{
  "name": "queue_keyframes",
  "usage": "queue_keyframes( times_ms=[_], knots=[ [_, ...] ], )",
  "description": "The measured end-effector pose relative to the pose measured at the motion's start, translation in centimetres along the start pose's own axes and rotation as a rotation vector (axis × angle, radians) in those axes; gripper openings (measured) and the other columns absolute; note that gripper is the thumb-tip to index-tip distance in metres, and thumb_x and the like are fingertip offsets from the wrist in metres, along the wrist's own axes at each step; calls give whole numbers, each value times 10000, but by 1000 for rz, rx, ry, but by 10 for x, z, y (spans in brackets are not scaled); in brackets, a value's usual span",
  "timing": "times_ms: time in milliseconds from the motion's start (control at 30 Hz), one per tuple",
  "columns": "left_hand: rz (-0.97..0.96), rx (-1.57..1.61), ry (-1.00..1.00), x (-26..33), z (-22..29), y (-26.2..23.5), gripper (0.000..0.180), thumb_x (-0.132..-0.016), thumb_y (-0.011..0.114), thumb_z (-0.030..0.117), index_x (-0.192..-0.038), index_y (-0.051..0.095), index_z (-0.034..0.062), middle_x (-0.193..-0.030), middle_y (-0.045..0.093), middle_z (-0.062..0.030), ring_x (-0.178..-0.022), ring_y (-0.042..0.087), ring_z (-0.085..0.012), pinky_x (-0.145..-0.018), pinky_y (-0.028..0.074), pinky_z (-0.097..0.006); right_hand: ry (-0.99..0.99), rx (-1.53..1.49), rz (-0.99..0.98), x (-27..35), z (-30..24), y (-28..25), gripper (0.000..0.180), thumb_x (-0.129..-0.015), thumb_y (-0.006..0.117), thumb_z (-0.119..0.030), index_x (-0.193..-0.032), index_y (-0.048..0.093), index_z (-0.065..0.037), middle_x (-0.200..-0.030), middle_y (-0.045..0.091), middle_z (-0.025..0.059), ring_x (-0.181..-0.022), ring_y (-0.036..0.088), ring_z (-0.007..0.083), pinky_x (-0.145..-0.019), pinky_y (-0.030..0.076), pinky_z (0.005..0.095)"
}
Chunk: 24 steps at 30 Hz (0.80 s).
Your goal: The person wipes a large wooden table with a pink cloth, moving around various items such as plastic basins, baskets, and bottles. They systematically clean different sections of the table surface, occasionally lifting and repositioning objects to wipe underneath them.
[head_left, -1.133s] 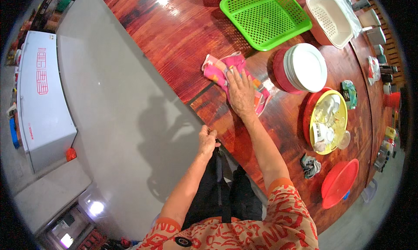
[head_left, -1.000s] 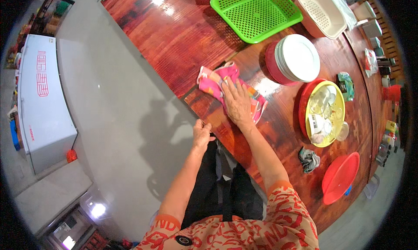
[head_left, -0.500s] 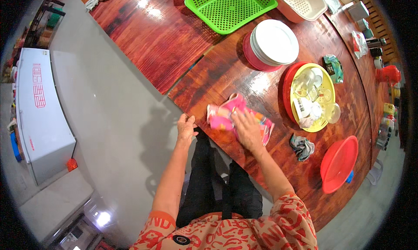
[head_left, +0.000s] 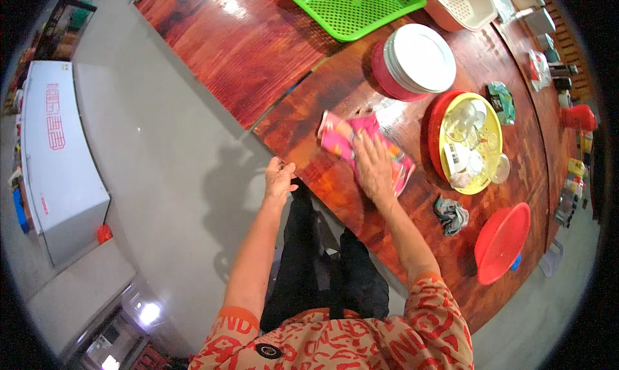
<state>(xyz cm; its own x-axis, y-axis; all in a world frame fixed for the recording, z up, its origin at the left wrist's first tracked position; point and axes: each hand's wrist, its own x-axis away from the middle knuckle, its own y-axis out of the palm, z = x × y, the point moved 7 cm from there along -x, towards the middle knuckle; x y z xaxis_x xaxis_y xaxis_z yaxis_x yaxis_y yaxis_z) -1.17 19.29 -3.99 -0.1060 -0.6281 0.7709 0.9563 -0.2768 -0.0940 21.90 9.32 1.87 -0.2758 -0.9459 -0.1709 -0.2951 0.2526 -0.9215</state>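
Note:
My right hand [head_left: 376,170] lies flat with its fingers stretched out on a pink patterned cloth [head_left: 338,133], pressed against the wooden table [head_left: 309,151]. The cloth spreads out past the fingertips on both sides. At the table's near left edge is my left hand [head_left: 280,178], its fingers loosely bent and apart, with nothing seen in them. A crumpled grey-green cloth [head_left: 451,215] rests on the table to the right of my right forearm.
White lids on a pink tub [head_left: 419,57] stand beyond the cloth. To the right, a yellow basket [head_left: 496,138] with clear containers sits in a red basin. A red bowl [head_left: 503,244] leans near the right edge. A green basket [head_left: 354,12] stands at the back; a white freezer [head_left: 58,164] at far left.
My right hand has slid the pink cloth slightly to the right, and the cloth lies flatter. My left hand has shifted a little upward along the edge. The view has turned slightly.

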Motion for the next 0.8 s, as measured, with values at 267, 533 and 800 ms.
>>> queue_keyframes(
  times_ms=[267,533,800],
  knots=[
    [-64,72,-64,1,-8,10,239,-976,494,211,-1187,555,116,-1086,629,-55,-945,647,-209,-728,578,-456,-162,-31,-97,18,-79,22,536,-842,681,-222,-1348,534,-129,-1467,443,76,-1344,410,345,-1085,357,498],
    [56,373,-97,-19,-2,-22,544,-981,482,431,-1390,428,76,-1246,557,-125,-956,659,-247,-666,587,-395,-341,-74,-148,-62,-96,41,473,-869,545,-167,-1339,530,-120,-1460,456,70,-1331,431,318,-1102,361,466],
    [109,226,135,-58,75,-62,625,-951,593,357,-1438,360,40,-1206,571,-123,-943,638,-210,-627,559,-339,-410,-101,-123,-161,-108,64,474,-850,561,-135,-1323,551,-106,-1444,480,79,-1342,431,315,-1104,364,463]
  ],
)
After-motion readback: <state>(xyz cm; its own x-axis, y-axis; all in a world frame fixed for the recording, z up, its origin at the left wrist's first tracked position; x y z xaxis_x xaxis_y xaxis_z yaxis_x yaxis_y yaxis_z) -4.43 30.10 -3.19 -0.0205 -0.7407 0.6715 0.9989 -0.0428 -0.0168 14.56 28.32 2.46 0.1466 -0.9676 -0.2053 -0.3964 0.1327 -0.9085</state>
